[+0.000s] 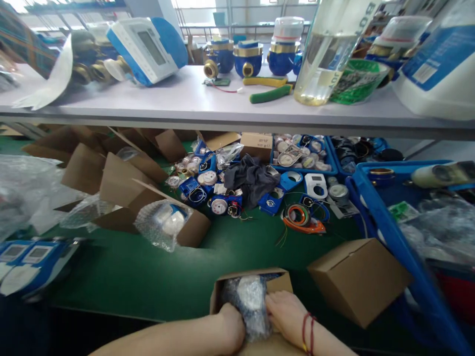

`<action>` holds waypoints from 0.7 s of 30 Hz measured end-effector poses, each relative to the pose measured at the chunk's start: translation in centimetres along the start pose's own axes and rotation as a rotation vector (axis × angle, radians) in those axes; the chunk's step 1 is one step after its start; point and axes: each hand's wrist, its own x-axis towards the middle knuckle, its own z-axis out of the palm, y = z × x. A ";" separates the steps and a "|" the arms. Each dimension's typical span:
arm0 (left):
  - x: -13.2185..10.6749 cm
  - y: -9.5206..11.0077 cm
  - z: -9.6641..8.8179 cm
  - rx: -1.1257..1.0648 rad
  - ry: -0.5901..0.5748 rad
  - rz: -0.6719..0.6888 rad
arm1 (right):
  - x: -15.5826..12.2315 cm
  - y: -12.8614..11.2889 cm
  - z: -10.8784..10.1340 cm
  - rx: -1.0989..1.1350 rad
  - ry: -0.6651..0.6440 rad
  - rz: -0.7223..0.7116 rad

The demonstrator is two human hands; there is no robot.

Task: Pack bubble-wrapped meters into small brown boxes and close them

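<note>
Green matting covers the workbench [148, 277], and it's crowded under that grey shelf [185, 106]! Far left, two white-and-blue meters [25, 257] lie side by side; next along, an open carton with a bubble-wrapped unit [165, 225] spilling out. Front and centre, the left hand [232, 326] and the right hand [287, 311] press against either side of a bubble-wrapped bundle [248, 296], fingers curled round it, as it sits half inside an open cardboard box [274, 284]. One risk: the box stands near the bench's front edge, and a hard push could tip it off. Right of that, one closed box [359, 279], then a blue crate [386, 222]. Up top, three blue meter bodies [248, 58] stand in a row.
</note>
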 end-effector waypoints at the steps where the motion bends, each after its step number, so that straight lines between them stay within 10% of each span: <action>1: -0.9 -0.1 -0.3 0.024 -0.012 0.010 | 0.6 -0.3 0.4 -0.094 -0.004 -0.057; 3: -3.3 -0.4 -1.9 0.054 0.033 0.009 | 1.2 -0.4 0.9 -0.124 -0.005 -0.170; 8: -5.4 0.1 -4.8 -0.299 0.594 -0.137 | 1.4 0.7 0.7 0.025 -0.011 -0.313; 12: -3.9 0.2 -5.0 -0.739 0.388 -0.037 | -0.4 1.3 -1.9 0.292 -0.101 -0.337; 17: -10.0 -1.2 -6.2 -0.877 0.111 0.064 | -6.2 3.2 -4.8 0.626 -0.270 -0.247; 21: -10.4 -2.1 -4.3 -1.036 0.182 -0.393 | -6.0 3.7 -2.1 0.710 -0.038 0.086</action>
